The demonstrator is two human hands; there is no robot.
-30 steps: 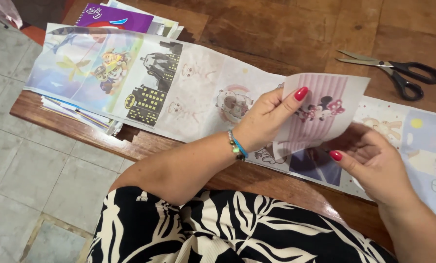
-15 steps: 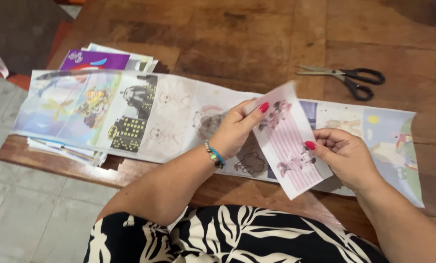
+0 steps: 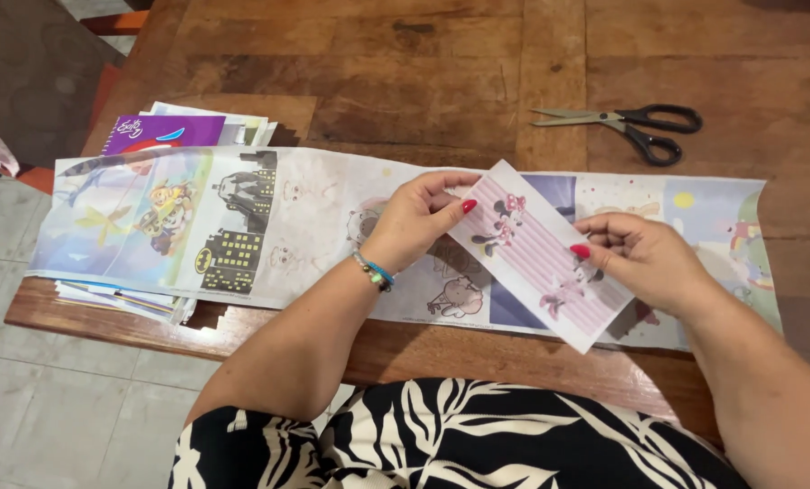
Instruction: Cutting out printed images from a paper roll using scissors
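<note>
A pink-striped paper cutout [image 3: 541, 254] is held tilted above the long printed paper strip [image 3: 269, 226] on the wooden table [image 3: 423, 81]. Its upper end is pinched by the left hand [image 3: 419, 217], its lower part by the right hand [image 3: 645, 258]; finger contact beneath is apparently hidden. Scissors [image 3: 631, 127] lie well apart.

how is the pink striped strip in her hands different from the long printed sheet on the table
The pink striped strip is short and narrow, while the long printed sheet spans most of the table's width. The strip is held tilted above the table between the left hand and right hand; the sheet lies flat on the wooden table. The strip has one striped pattern; the sheet shows many differing panels. Both are paper with cartoon prints.
</note>
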